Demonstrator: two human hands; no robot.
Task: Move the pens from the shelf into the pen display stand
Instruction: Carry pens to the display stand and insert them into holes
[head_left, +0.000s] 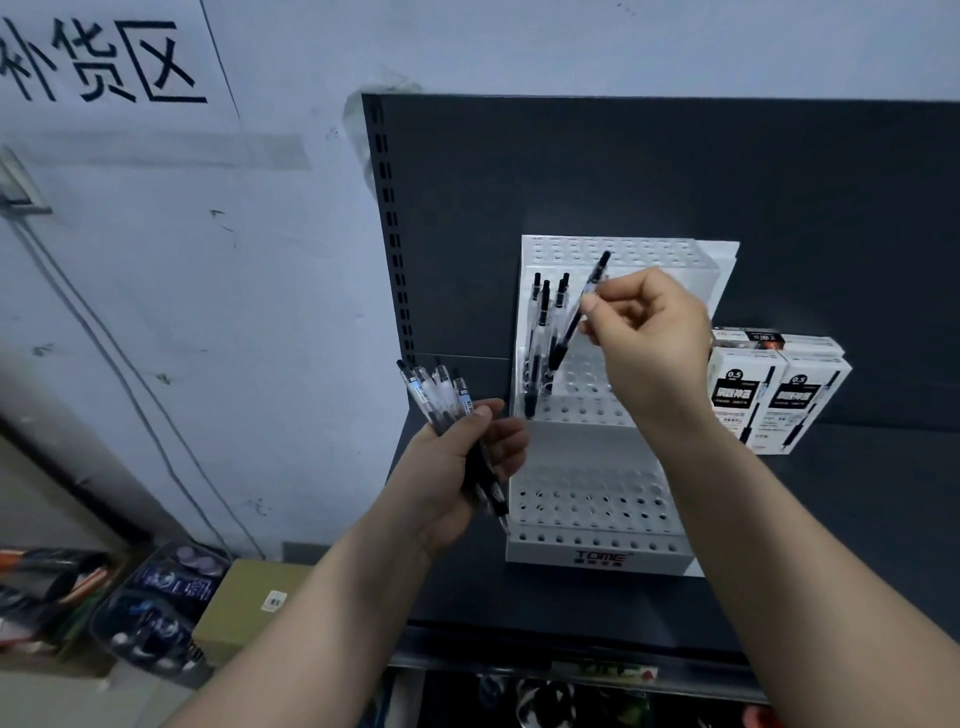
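Both hands are busy. At nine o'clock of the white perforated plastic tiered stand (592, 540), the left hand (457, 462) grips a fanned bundle of clear-barrelled pens with black rubber grips (441, 397). The right hand (644, 332) pinches one slim pen (569, 332), tilted tip-down over the upper tier's round holes. A few matching pens (540, 322) stand upright at the stand's eleven o'clock. White cardboard pen boxes (774, 395) sit at its three o'clock on the dark matte shelf (571, 597).

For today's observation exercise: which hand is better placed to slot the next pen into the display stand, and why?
The right hand: it pinches a single pen with its tip at the holes of the stand. The left hand grips a bundle of pens beside the stand.
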